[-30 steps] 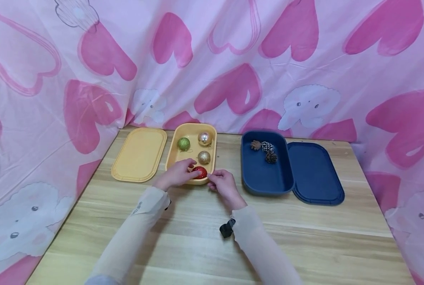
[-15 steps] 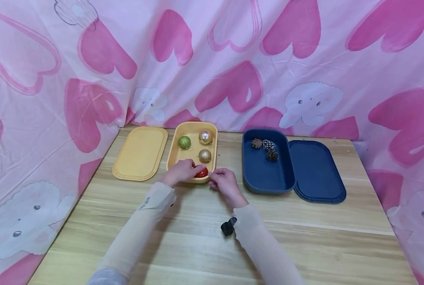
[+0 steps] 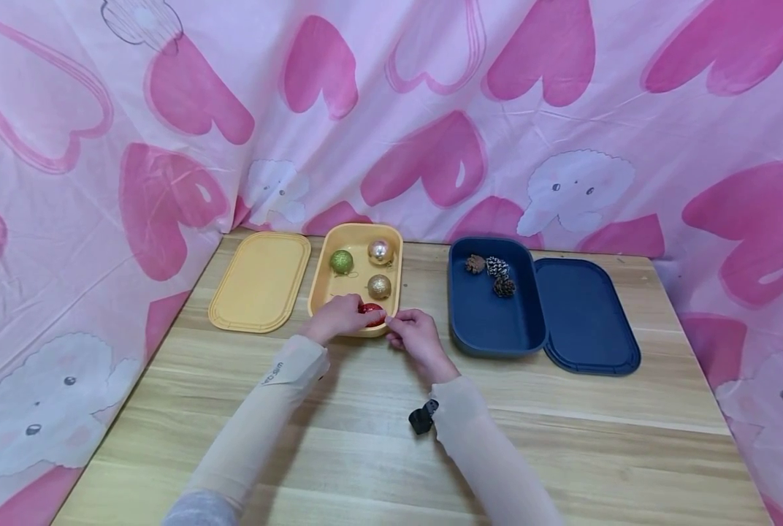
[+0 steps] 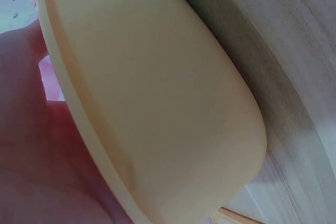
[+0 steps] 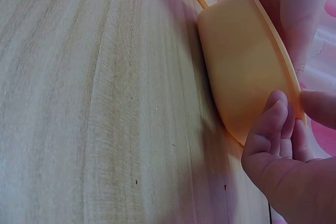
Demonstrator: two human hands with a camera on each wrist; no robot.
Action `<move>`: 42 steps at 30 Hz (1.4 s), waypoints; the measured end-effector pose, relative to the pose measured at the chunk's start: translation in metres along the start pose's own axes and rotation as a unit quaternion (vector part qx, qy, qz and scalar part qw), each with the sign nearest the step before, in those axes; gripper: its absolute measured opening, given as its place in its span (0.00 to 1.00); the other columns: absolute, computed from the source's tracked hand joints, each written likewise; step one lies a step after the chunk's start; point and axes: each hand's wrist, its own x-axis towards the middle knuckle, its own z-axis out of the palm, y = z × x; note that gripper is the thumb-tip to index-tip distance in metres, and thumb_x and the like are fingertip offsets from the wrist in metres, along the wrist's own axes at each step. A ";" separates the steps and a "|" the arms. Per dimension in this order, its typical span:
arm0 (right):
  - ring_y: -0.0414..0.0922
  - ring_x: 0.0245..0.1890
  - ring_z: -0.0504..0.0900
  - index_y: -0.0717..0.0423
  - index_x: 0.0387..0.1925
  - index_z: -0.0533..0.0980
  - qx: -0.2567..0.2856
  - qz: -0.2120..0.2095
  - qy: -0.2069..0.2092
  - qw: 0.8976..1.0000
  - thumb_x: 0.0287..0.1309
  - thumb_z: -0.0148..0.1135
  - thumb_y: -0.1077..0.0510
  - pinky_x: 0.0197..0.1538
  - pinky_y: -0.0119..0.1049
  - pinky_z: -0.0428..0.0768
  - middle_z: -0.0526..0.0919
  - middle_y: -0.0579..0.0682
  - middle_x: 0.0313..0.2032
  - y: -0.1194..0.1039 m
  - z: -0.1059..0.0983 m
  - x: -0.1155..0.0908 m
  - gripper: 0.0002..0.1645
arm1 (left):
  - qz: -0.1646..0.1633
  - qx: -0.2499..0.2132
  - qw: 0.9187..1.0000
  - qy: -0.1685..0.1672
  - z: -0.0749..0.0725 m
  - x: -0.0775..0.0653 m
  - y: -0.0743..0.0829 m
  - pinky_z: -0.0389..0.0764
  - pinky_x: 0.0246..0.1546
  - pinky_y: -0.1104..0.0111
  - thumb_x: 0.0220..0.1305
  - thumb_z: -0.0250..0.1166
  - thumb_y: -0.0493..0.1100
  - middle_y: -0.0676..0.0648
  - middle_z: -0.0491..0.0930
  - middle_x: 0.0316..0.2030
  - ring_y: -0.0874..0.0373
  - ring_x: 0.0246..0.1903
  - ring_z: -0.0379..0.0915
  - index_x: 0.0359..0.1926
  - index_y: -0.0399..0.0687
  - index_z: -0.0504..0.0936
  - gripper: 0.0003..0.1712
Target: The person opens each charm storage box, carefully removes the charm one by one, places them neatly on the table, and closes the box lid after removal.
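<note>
Curled right hand (image 3: 419,340) pinches the yellow box (image 4: 157,93); left hand (image 3: 335,318) touches red ball (image 3: 372,322).

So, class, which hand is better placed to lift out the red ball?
Probably the left hand: it reaches into the yellow box, partly covering the red ball, while the right hand grips the box's edge.

Your left sleeve (image 3: 247,424): short line of small dark lettering (image 3: 272,373) slants across cuff (image 3: 307,359), too tiny for you to make out; no word, brand or number readable in your views
</note>
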 end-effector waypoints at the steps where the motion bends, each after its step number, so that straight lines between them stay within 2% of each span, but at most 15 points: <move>1: 0.41 0.28 0.81 0.64 0.45 0.72 0.001 0.002 -0.001 1.000 0.61 0.63 0.61 0.34 0.28 0.81 0.79 0.48 0.28 0.000 0.000 0.000 0.14 | 0.002 0.001 1.000 0.000 0.000 0.000 0.000 0.70 0.25 0.67 0.61 0.59 0.66 0.46 0.78 0.28 0.54 0.29 0.73 0.35 0.43 0.76 0.29; 9: 0.41 0.28 0.80 0.67 0.47 0.71 -0.001 0.013 -0.014 1.000 0.61 0.64 0.61 0.39 0.33 0.82 0.80 0.50 0.31 -0.004 -0.001 -0.002 0.17 | 0.011 -0.004 1.000 0.001 -0.001 -0.002 0.002 0.72 0.27 0.67 0.59 0.62 0.64 0.44 0.79 0.30 0.53 0.30 0.74 0.37 0.41 0.76 0.28; 17: 0.40 0.27 0.80 0.69 0.46 0.71 -0.011 0.006 -0.014 1.000 0.62 0.61 0.64 0.40 0.33 0.82 0.80 0.52 0.30 -0.025 0.002 -0.025 0.15 | 0.006 -0.008 1.000 0.009 0.001 -0.001 0.000 0.74 0.29 0.67 0.57 0.63 0.64 0.44 0.80 0.33 0.53 0.31 0.75 0.39 0.40 0.77 0.29; 21: 0.40 0.27 0.79 0.69 0.46 0.71 -0.007 0.002 -0.015 1.000 0.62 0.60 0.64 0.39 0.32 0.82 0.79 0.51 0.29 -0.028 0.002 -0.029 0.14 | 0.005 -0.015 1.000 0.014 0.001 -0.001 -0.002 0.75 0.30 0.66 0.57 0.63 0.63 0.43 0.80 0.34 0.53 0.32 0.75 0.41 0.39 0.76 0.30; 24: 0.40 0.27 0.79 0.69 0.46 0.71 -0.007 0.002 -0.017 1.000 0.62 0.60 0.64 0.39 0.32 0.82 0.79 0.51 0.29 -0.027 0.002 -0.028 0.15 | 0.003 -0.019 1.000 0.019 0.002 -0.001 -0.003 0.75 0.31 0.66 0.57 0.64 0.62 0.43 0.80 0.34 0.52 0.33 0.76 0.41 0.40 0.76 0.29; 31: 0.41 0.28 0.80 0.66 0.46 0.72 -0.003 0.003 -0.007 1.000 0.61 0.63 0.61 0.34 0.28 0.81 0.79 0.48 0.29 -0.001 0.000 -0.002 0.15 | 0.003 -0.025 0.999 0.038 0.001 0.000 -0.005 0.77 0.34 0.65 0.57 0.65 0.61 0.43 0.81 0.37 0.52 0.36 0.76 0.44 0.40 0.75 0.28; 35: 0.42 0.28 0.80 0.66 0.46 0.72 -0.008 0.003 -0.005 1.000 0.61 0.62 0.62 0.34 0.28 0.81 0.79 0.48 0.29 -0.001 0.000 -0.002 0.15 | 0.011 -0.036 0.998 0.045 -0.001 0.000 -0.007 0.79 0.40 0.63 0.56 0.67 0.58 0.42 0.80 0.40 0.51 0.39 0.77 0.47 0.39 0.74 0.29; 42: 0.41 0.29 0.81 0.65 0.47 0.71 -0.013 0.004 -0.004 1.000 0.60 0.64 0.61 0.41 0.35 0.83 0.80 0.50 0.31 -0.003 -0.001 -0.002 0.17 | 0.037 -0.052 0.996 0.059 -0.005 -0.001 -0.008 0.80 0.50 0.59 0.53 0.71 0.53 0.39 0.75 0.45 0.49 0.45 0.74 0.51 0.40 0.72 0.31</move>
